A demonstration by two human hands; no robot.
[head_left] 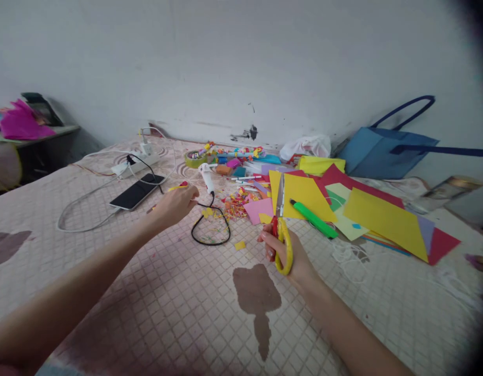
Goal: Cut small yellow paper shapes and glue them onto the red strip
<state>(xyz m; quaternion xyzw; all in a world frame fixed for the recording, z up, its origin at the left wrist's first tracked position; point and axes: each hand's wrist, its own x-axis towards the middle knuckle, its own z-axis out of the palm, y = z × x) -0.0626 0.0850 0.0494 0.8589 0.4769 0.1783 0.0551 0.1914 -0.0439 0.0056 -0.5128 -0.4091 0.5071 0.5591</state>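
Note:
My right hand (294, 256) grips a pair of scissors (284, 248) by the red and yellow handles. The blades point away from me, over a yellow paper sheet (304, 196). My left hand (177, 202) is low over the cover, left of a white glue gun (206, 177) and its black cord (229, 230). Its fingers look curled, and what lies inside them is hidden. A small yellow and red piece (179, 186) shows just beyond its knuckles. Paper scraps (239, 203) lie between the hands, with a pink paper square (258, 211) nearer the scissors.
A tablet-like black device (137, 191) and a white power strip (135, 166) with looping cables are at left. On the right lie a green cutter (314, 219), stacked coloured papers (386, 219) and white string (349, 261). A blue bag (386, 151) stands by the wall.

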